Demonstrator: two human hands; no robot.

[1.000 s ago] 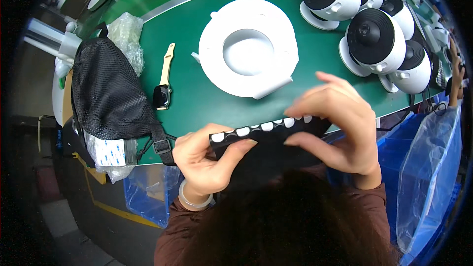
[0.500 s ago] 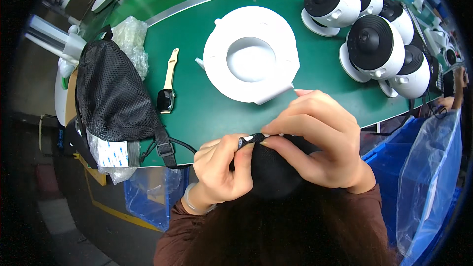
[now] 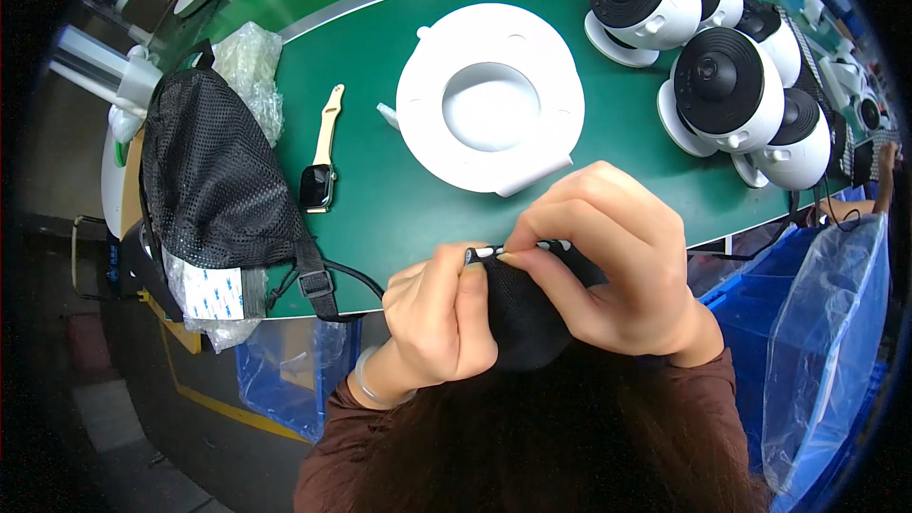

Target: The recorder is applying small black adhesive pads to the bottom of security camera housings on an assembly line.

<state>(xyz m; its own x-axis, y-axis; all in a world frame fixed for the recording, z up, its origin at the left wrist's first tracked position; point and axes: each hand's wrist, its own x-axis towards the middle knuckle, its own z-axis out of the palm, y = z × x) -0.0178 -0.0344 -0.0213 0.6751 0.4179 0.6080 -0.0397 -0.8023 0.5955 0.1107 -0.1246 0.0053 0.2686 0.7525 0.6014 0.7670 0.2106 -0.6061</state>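
Observation:
My left hand (image 3: 439, 318) pinches the upper edge of a piece of black cloth (image 3: 527, 323) between thumb and forefinger. My right hand (image 3: 613, 261) has its thumb and fingertips closed on the same edge, slightly to the right. White bits show along that edge between the two grips. The cloth hangs down in front of me, and its lower part merges with dark hair. A dark cord (image 3: 356, 275) runs from a black mesh bag (image 3: 214, 171) toward my left hand; whether it joins the cloth is hidden.
Beyond my hands lies a white ring-shaped part (image 3: 418, 119) on the green table (image 3: 370, 228). A watch with a cream strap (image 3: 318, 185) is left of it. Several white-and-black round devices (image 3: 727, 85) crowd the right, above a blue bin (image 3: 750, 299). Bubble wrap (image 3: 252, 66) sits behind the bag.
The cloth's edge has come up slightly and turned, so more white bits show along it. My right fingertips have shifted a little left along it; both hands keep their pinch.

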